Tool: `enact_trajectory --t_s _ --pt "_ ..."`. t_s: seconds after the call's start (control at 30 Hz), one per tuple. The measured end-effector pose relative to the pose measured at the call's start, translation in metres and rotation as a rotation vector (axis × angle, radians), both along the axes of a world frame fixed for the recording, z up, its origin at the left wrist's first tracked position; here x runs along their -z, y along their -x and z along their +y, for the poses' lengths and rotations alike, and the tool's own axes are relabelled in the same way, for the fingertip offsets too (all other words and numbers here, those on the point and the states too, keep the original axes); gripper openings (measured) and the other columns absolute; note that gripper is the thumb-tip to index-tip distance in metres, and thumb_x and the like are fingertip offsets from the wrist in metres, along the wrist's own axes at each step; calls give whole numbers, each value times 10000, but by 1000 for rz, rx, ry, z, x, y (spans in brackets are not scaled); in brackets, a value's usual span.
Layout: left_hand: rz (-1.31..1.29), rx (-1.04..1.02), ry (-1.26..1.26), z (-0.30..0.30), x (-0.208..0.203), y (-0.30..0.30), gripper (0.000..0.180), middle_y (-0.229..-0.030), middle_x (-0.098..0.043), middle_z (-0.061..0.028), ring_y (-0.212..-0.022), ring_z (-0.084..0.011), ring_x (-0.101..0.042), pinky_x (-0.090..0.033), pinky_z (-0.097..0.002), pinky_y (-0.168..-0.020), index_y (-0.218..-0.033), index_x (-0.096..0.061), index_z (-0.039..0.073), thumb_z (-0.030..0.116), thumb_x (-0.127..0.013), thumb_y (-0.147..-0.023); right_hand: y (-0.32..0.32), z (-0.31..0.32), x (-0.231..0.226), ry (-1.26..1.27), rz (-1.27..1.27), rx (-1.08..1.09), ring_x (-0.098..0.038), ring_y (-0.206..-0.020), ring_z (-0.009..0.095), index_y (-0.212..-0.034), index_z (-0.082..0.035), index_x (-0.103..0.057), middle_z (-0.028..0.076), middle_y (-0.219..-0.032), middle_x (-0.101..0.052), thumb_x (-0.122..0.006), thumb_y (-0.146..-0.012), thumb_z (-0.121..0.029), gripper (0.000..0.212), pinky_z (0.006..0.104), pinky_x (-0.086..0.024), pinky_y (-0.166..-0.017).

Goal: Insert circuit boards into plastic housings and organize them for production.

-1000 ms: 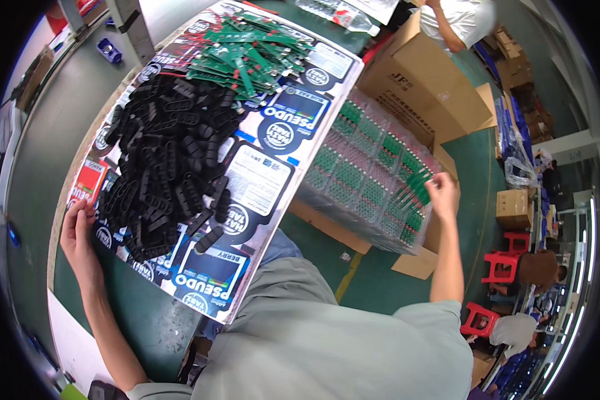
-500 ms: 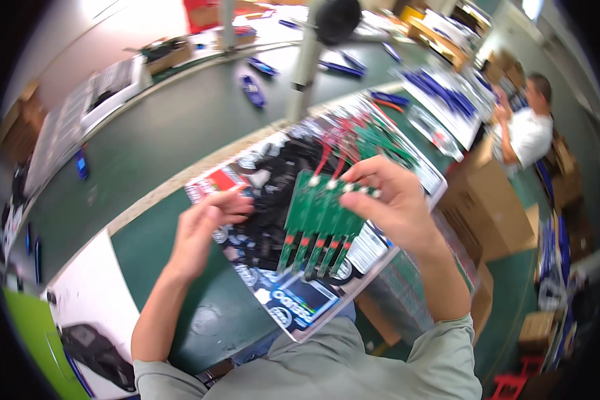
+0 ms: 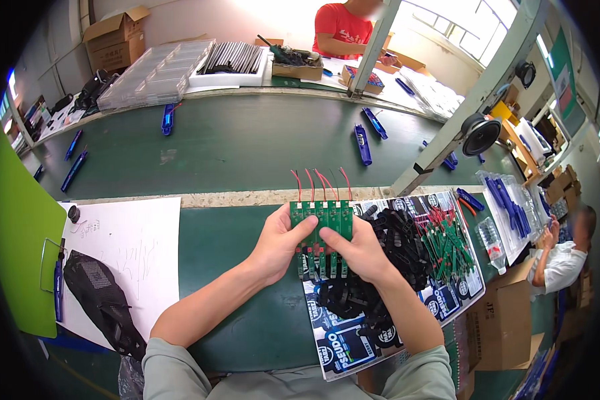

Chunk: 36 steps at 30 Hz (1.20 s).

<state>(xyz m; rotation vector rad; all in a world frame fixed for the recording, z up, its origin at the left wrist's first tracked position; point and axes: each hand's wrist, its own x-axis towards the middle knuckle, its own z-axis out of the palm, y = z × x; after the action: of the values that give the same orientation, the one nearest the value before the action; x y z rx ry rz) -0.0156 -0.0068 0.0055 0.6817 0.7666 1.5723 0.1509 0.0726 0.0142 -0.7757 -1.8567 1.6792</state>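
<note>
A panel of several joined green circuit boards [image 3: 340, 217] is held up in front of me, with narrow tails pointing toward me. Thin red wires [image 3: 311, 183] rise from its far edge. My left hand [image 3: 278, 243] grips the panel's left side, thumb on top. On the right side my right hand [image 3: 363, 250] pinches it the same way, the two thumbs close together. Beside and beyond my right forearm lies a heap of black parts [image 3: 403, 247]. Loose green boards with red wires [image 3: 450, 247] are piled right of that heap, both on a printed sheet [image 3: 343, 357].
Beyond the bench runs a dark green belt [image 3: 247, 143] carrying several blue housings [image 3: 362, 145]. A slanted post [image 3: 440, 143] with a speaker [image 3: 480, 135] stands ahead right. White paper [image 3: 157, 247] and a black mesh bag [image 3: 100, 297] lie left. Two people work nearby; a cardboard box [image 3: 503, 320] stands right.
My view has swung so the printed sheet sits further right. My left hand, empty before, now grips the panel's left side. The panel, earlier in my right hand alone, is now between both hands.
</note>
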Motion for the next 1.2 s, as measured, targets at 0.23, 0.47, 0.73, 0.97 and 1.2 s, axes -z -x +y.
enact_trajectory --t_s 0.23,0.47,0.73,0.97,1.2 --pt "91 -187 8 5 18 -4 164 -1059 -698 -45 -862 -97 -653 -553 -273 -662 -1171 -581 15 106 -575 -1035 26 -9 -2 -332 -125 200 -696 -673 125 -1167 40 -572 79 -840 -729 -683 -967 -114 275 292 -545 -591" --pt "133 -255 32 7 28 -11 147 -1046 -699 -44 -912 -110 -664 -563 -276 -739 -1148 -591 30 113 -595 -1027 27 -19 7 -858 -235 266 -724 -664 218 -1137 69 -561 148 -805 -720 -661 -960 -73 248 363 -553 -569" --pt "325 -138 36 13 52 -16 251 -1025 -688 -58 -886 -142 -665 -540 -253 -753 -1187 -572 -41 131 -604 -1008 -12 1 -17 -127 17 239 -697 -687 159 -1235 6 -531 100 -1000 -691 -520 -1037 -89 220 273 -578 -581" --pt "1024 -327 -147 10 65 -4 522 -1320 -550 -152 -1175 -220 -530 -431 -359 -1023 -1490 -397 -21 174 -540 -1028 -10 2 -12 169 37 39 -700 -830 162 -1281 -10 -548 74 -1056 -695 -495 -1062 -149 265 276 -561 -735" --pt "227 86 13 4 20 -7 307 -1115 -646 -31 -937 -103 -626 -545 -279 -784 -1315 -539 49 246 -501 -1083 5 -3 -11 181 53 -118 -622 -924 89 -1279 -3 -581 29 -1094 -663 -527 -1052 -76 244 276 -527 -807"
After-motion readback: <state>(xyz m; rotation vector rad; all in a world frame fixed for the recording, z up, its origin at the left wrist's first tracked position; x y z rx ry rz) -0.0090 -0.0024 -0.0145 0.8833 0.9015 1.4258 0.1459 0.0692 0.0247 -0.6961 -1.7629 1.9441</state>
